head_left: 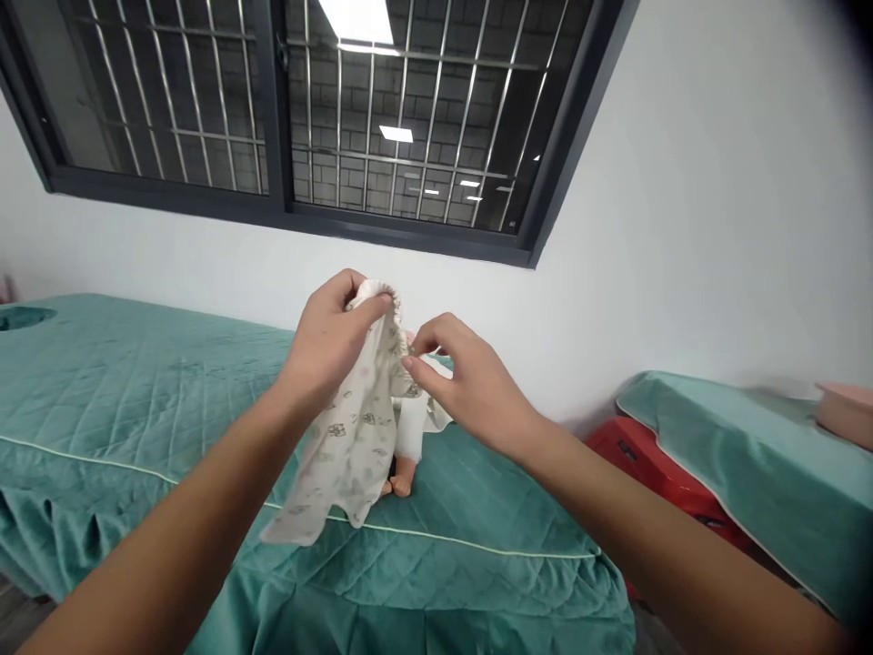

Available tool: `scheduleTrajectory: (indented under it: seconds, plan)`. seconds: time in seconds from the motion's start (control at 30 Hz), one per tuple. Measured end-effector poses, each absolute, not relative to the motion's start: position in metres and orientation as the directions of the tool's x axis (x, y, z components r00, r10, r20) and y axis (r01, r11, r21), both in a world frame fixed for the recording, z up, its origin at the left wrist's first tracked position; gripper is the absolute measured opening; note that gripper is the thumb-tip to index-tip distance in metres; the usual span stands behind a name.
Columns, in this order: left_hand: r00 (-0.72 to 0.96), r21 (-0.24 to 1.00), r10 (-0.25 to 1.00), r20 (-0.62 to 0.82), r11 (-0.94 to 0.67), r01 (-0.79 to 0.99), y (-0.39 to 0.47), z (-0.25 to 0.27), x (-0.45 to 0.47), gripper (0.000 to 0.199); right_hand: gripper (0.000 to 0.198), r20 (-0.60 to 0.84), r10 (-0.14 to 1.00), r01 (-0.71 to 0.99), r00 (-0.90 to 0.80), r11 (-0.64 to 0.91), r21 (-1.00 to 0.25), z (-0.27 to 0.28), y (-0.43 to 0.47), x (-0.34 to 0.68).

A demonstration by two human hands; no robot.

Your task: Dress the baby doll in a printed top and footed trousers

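A pair of small printed baby pants [355, 428], pale with a gathered elastic waistband, hangs in front of me. My left hand [334, 332] is closed on the waistband, thumb on the near side. At the waistband's right edge, my right hand [470, 377] pinches the fabric between thumb and fingers. Behind the pants is a baby doll [404, 475] on the bed; its bare feet and a white-clothed leg show, while the cloth and my hands hide most of the rest.
The bed wears a green quilted cover [205, 391] with a ruffled skirt. A barred window [409, 118] is in the white wall behind. To the right are red stools [647, 464], a green-covered surface [764, 455] and a pink basin [846, 414].
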State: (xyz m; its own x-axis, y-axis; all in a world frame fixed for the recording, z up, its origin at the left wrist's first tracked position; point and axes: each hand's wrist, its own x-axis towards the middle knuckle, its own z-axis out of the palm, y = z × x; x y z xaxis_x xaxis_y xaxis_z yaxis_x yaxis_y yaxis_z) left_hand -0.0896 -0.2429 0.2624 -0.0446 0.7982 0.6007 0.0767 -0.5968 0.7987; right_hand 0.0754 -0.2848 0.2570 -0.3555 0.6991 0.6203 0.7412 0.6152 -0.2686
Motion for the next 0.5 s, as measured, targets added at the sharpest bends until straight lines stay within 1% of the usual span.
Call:
scheduleTrajectory:
  seconds: [0.07, 0.1, 0.17, 0.2, 0.23, 0.3, 0.37, 0.43, 0.5]
  plan:
    - [0.003, 0.848, 0.849, 0.528, -0.527, -0.055, -0.239, 0.26, -0.094, 0.015, 0.025, 0.604, 0.738, 0.703, -0.302, 0.6, -0.382, 0.254, -0.277, 0.075]
    - [0.043, 0.862, 0.864, 0.501, -0.494, -0.115, -0.237, 0.258, -0.096, 0.015, 0.028, 0.575, 0.757, 0.698, -0.31, 0.592, -0.402, 0.252, -0.274, 0.074]
    - [0.122, 0.874, 0.875, 0.468, -0.438, -0.211, -0.233, 0.253, -0.1, 0.017, 0.019, 0.493, 0.789, 0.709, -0.367, 0.58, -0.4, 0.247, -0.268, 0.073]
    - [0.145, 0.876, 0.877, 0.459, -0.418, -0.241, -0.23, 0.25, -0.103, 0.017, 0.018, 0.452, 0.803, 0.717, -0.389, 0.572, -0.399, 0.244, -0.266, 0.074]
    - [0.155, 0.876, 0.878, 0.452, -0.406, -0.259, -0.227, 0.246, -0.106, 0.017, 0.021, 0.422, 0.816, 0.72, -0.395, 0.561, -0.409, 0.243, -0.263, 0.075]
    - [0.149, 0.876, 0.881, 0.449, -0.401, -0.268, -0.221, 0.239, -0.114, 0.022, 0.025, 0.415, 0.84, 0.702, -0.349, 0.528, -0.478, 0.242, -0.259, 0.08]
    - [0.145, 0.872, 0.873, 0.465, -0.423, -0.246, -0.217, 0.235, -0.121, 0.03, 0.024, 0.443, 0.856, 0.659, -0.267, 0.497, -0.564, 0.245, -0.255, 0.086]
    - [0.178, 0.871, 0.855, 0.487, -0.459, -0.177, -0.218, 0.233, -0.126, 0.033, 0.022, 0.46, 0.863, 0.617, -0.208, 0.481, -0.623, 0.25, -0.252, 0.089]
    - [0.254, 0.873, 0.837, 0.485, -0.48, -0.085, -0.222, 0.235, -0.126, 0.035, 0.02, 0.464, 0.866, 0.587, -0.186, 0.476, -0.655, 0.254, -0.249, 0.088]
